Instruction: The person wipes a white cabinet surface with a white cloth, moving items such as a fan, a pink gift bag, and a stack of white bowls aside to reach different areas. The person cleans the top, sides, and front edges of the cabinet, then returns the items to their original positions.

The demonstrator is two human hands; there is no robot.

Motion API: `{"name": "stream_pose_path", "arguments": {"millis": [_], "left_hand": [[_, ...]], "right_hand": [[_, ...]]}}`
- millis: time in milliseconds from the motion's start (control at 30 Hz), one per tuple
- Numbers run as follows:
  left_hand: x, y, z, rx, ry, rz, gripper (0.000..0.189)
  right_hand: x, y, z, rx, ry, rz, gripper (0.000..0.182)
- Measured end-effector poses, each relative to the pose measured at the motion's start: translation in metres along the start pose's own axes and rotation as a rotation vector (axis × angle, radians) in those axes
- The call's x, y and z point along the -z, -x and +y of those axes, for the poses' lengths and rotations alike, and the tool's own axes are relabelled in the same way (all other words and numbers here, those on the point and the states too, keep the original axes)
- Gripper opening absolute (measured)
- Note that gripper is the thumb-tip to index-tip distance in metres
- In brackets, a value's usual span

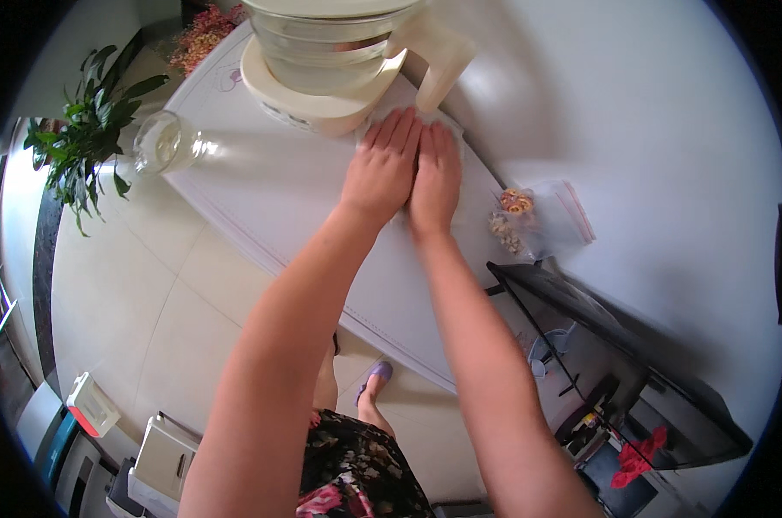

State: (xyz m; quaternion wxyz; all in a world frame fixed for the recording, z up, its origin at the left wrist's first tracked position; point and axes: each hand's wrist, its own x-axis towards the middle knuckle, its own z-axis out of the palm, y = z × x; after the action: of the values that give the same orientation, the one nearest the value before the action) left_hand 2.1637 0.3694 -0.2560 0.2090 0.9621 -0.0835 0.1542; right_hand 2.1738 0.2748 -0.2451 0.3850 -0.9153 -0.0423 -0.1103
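My left hand and my right hand lie flat side by side, pressed on a thin white cloth or tissue on the white tabletop. The fingers point away from me, towards a glass pitcher with a cream handle. That pitcher stands on a cream appliance base, just beyond my left fingertips. The hands cover most of the cloth, and whether the fingers grip it cannot be told.
A glass vessel is at the table's left edge, near a leafy plant. Clear bags with dried food lie against the wall at right. A black-framed screen stands beside my right forearm.
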Motion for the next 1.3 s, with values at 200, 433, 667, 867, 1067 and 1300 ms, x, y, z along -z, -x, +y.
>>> {"name": "stream_pose_path", "arguments": {"millis": [200,433,667,867,1067,1300], "left_hand": [[0.066,0.146,0.033,0.084,-0.014,-0.189,0.050],[0.102,0.205,0.044,0.118,0.010,-0.277,0.055],[0.083,0.119,-0.015,0.125,0.145,-0.158,0.052],[0.086,0.077,-0.057,0.115,0.209,-0.100,0.051],[0.110,0.127,-0.046,0.198,0.148,-0.180,0.056],[0.127,0.180,-0.039,0.259,0.099,-0.218,0.054]], "right_hand": [[0.032,0.151,-0.016,0.173,0.233,-0.261,0.041],[0.062,0.211,-0.034,0.322,0.274,-0.376,0.044],[0.005,0.123,-0.042,0.201,0.366,-0.346,0.045],[-0.032,0.073,-0.053,0.235,0.416,-0.309,0.046],[-0.018,0.120,-0.062,0.299,0.348,-0.420,0.045],[-0.006,0.158,-0.085,0.399,0.369,-0.501,0.047]]}}
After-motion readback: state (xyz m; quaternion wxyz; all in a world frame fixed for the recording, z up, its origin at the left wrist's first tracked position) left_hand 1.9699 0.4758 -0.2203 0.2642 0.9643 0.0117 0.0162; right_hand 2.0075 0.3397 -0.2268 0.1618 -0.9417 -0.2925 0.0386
